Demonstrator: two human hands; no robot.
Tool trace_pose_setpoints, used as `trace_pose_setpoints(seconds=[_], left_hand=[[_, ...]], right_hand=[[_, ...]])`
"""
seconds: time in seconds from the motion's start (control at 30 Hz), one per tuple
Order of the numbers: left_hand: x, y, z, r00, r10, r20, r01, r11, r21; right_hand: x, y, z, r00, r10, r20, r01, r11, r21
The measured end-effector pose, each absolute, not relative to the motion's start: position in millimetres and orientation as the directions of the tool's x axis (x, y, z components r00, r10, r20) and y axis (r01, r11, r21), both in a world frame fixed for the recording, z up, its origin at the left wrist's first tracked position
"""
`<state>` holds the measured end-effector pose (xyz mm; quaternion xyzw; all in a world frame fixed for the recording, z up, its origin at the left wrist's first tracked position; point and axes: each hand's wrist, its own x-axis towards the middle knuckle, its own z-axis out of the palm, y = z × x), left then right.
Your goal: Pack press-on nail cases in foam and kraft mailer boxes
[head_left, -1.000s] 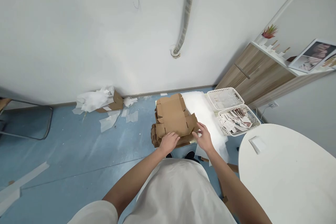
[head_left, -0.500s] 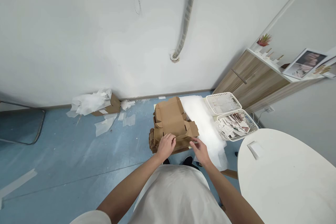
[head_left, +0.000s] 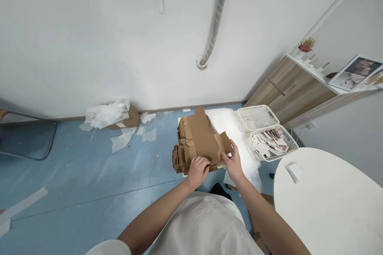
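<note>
A flat brown cardboard box blank (head_left: 203, 137) is tilted up off a stack of the same blanks (head_left: 178, 158) on the blue floor. My left hand (head_left: 198, 170) grips the blank's near edge with curled fingers. My right hand (head_left: 232, 162) pinches its right flap. A pile of white foam sheets (head_left: 227, 125) lies just right of the stack.
Two white plastic baskets stand to the right, one (head_left: 259, 116) with clear packets, the other (head_left: 273, 142) with printed cards. A round white table (head_left: 326, 199) fills the lower right. A wooden cabinet (head_left: 293, 91) stands by the wall. Torn white paper and a small carton (head_left: 112, 116) litter the left floor.
The top blank has been lifted and tilted up from the stack. Both hands have shifted along its near edge and taken hold of it.
</note>
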<state>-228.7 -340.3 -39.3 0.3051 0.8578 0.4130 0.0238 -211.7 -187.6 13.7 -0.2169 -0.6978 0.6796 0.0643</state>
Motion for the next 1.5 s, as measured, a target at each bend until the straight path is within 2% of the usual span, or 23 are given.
trace_pose_setpoints(seconds=[0.1,0.2,0.43,0.53,0.57,0.63,0.7,0.8,0.9,1.0,1.13,1.3,1.5], left_hand=[[-226.6,-338.8,-34.8,-0.803,0.554,0.219,0.523,0.48,0.704],[-225.2,-332.0,-28.3,-0.792,0.563,0.237,0.546,0.478,0.688],[-211.8,-293.1,-4.0,-0.714,0.583,0.388,0.655,0.359,0.665],[-206.0,-266.0,5.2,-0.777,0.511,0.367,0.591,0.391,0.706],[-203.8,-254.9,5.8,-0.839,0.444,0.314,0.506,0.422,0.752],[-196.7,-230.3,2.5,-0.943,0.313,0.114,0.248,0.432,0.867],[-184.3,-205.9,-5.6,-0.933,0.324,-0.157,-0.035,0.352,0.935],[-157.2,-175.6,-19.2,-0.679,0.57,-0.462,-0.346,0.306,0.887],[-127.5,-152.5,-28.6,-0.42,0.688,-0.592,-0.436,0.419,0.797],[-100.4,-129.4,-34.2,-0.341,0.712,-0.613,-0.38,0.492,0.783],[-69.2,-95.3,-40.1,-0.361,0.77,-0.527,-0.222,0.477,0.85],[-49.5,-59.6,-47.6,-0.365,0.85,-0.379,-0.027,0.398,0.917],[-51.1,-27.9,-57.0,-0.295,0.897,-0.329,0.168,0.388,0.906]], right_hand=[[-208.2,-179.2,9.6,-0.881,0.452,-0.137,0.211,0.116,-0.971],[-199.9,-167.5,6.3,-0.849,0.525,-0.057,0.17,0.171,-0.971],[-142.0,-119.7,13.2,-0.679,0.73,0.075,0.071,0.167,-0.983],[-97.7,-90.7,22.5,-0.585,0.809,0.06,0.068,0.123,-0.99],[-81.1,-81.3,25.5,-0.549,0.834,0.056,0.065,0.11,-0.992],[-46.7,-63.7,29.8,-0.47,0.88,0.065,0.047,0.099,-0.994],[-11.3,-48.3,30.8,-0.396,0.915,0.076,0.026,0.094,-0.995],[41.3,-29.9,26.0,-0.302,0.951,0.062,0.02,0.072,-0.997],[90.0,-18.2,16.4,-0.22,0.975,0.015,0.044,0.025,-0.999],[130.0,-12.2,7.4,-0.16,0.986,-0.04,0.044,-0.034,-0.998],[170.5,-6.6,-2.1,-0.072,0.994,-0.084,0.05,-0.08,-0.996],[208.7,0.6,-23.5,0.001,0.997,-0.082,0.194,-0.08,-0.978],[223.2,5.8,-60.3,0.028,0.986,-0.162,0.3,-0.163,-0.94]])
